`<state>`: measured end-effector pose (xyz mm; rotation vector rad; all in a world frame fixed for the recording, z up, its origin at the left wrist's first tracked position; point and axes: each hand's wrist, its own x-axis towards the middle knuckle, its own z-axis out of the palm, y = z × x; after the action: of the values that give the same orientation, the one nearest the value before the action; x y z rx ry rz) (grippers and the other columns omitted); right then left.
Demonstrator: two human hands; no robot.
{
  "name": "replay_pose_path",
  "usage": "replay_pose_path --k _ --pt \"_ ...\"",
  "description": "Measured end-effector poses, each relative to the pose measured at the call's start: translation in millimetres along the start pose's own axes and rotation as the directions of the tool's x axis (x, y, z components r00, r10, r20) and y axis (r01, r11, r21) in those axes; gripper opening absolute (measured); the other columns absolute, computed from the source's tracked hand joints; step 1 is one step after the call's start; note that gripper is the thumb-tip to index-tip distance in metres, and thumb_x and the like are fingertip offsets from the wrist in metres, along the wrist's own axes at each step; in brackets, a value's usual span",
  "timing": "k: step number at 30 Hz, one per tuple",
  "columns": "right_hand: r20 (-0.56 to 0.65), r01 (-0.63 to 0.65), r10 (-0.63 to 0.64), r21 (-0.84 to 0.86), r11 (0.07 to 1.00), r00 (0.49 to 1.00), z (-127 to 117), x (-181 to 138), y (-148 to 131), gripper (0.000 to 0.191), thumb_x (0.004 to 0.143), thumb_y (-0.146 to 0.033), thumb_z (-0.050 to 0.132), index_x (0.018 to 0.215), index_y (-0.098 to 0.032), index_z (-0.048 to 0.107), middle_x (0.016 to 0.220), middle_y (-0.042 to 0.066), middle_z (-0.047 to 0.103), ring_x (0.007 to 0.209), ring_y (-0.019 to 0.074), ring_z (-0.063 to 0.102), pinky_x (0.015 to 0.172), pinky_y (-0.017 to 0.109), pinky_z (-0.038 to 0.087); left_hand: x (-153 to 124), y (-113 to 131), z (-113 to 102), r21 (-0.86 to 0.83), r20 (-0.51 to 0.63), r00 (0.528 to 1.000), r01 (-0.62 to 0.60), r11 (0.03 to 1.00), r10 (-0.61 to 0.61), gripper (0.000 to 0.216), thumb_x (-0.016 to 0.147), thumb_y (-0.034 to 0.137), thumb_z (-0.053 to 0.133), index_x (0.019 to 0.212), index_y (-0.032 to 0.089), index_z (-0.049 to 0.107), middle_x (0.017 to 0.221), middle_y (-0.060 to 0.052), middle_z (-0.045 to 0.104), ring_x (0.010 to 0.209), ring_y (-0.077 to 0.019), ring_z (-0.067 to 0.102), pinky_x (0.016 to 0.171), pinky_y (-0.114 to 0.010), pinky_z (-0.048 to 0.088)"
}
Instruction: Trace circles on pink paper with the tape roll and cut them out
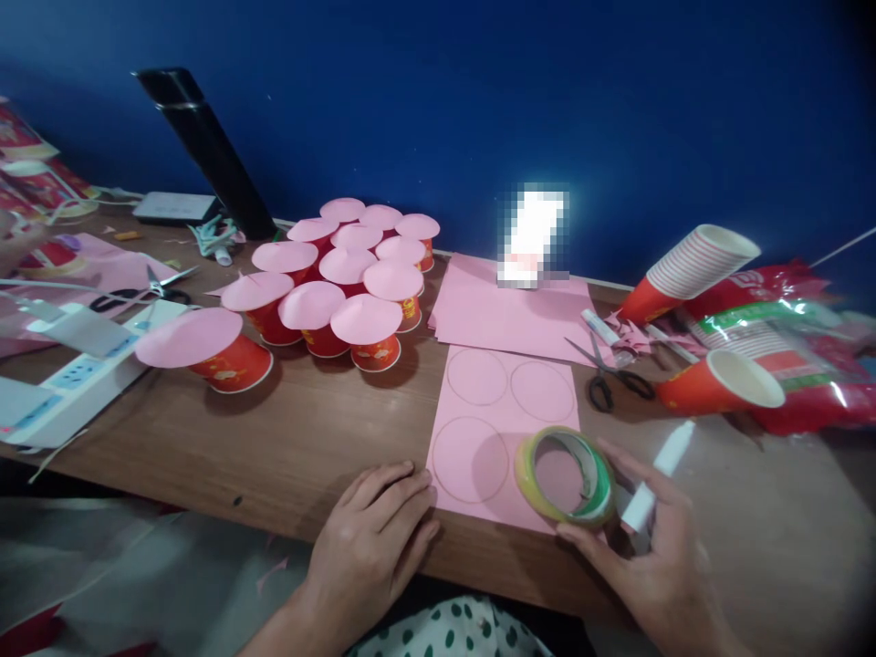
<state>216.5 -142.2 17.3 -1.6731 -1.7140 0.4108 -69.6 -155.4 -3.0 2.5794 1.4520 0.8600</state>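
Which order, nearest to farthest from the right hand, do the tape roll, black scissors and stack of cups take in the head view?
From the right hand:
1. tape roll: in its fingers, on the pink sheet.
2. black scissors: behind it, right of the sheet.
3. stack of cups: on its side, far back right.

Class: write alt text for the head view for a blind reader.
A right hand holds a tape roll and white pen on a pink sheet with three circles; the left hand rests beside it. Pink-topped cups stand behind.
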Motion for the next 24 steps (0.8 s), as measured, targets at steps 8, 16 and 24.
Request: replay_pose_path --k 8,16,24 --pt "0.014 0.083 -0.085 0.093 0.992 0.996 -10.2 -0.5 3.8 0.076 0.067 -0.034 0.074 0.130 -0.017 0.036 0.130 0.016 0.048 0.115 0.0307 0.051 0.083 0.040 0.054 0.1 0.1 -0.9 0.002 0.015 1.000 -0.003 1.000 0.003 0.028 0.079 0.018 0.059 0.107 0.018 0.061 0.107 -0.007 0.066 0.106 -0.0232 0.054 0.090 -0.040 0.046" --pt "-0.219 0.099 -0.061 0.167 0.981 0.974 -28.2 0.3 13.9 0.033 0.083 -0.014 0.055 0.115 -0.016 0.049 0.118 0.015 0.059 0.105 0.0246 0.059 0.087 0.043 0.051 0.3 -1.4 0.3 0.023 0.022 0.999 -0.038 0.999 0.037 0.029 0.080 0.016 0.058 0.109 0.019 0.059 0.112 -0.008 0.062 0.106 -0.0223 0.054 0.090 -0.038 0.045" --pt "-0.143 0.187 -0.185 -0.004 0.982 0.972 -39.2 -6.5 23.2 0.038 0.083 -0.016 0.054 0.121 -0.017 0.050 0.116 0.010 0.061 0.095 0.0200 0.061 0.083 0.033 0.052 23.3 33.3 -8.5 0.035 -0.030 0.994 -0.099 0.994 0.100 0.027 0.080 0.016 0.059 0.105 0.021 0.062 0.104 -0.006 0.066 0.096 -0.0190 0.060 0.086 -0.034 0.048"
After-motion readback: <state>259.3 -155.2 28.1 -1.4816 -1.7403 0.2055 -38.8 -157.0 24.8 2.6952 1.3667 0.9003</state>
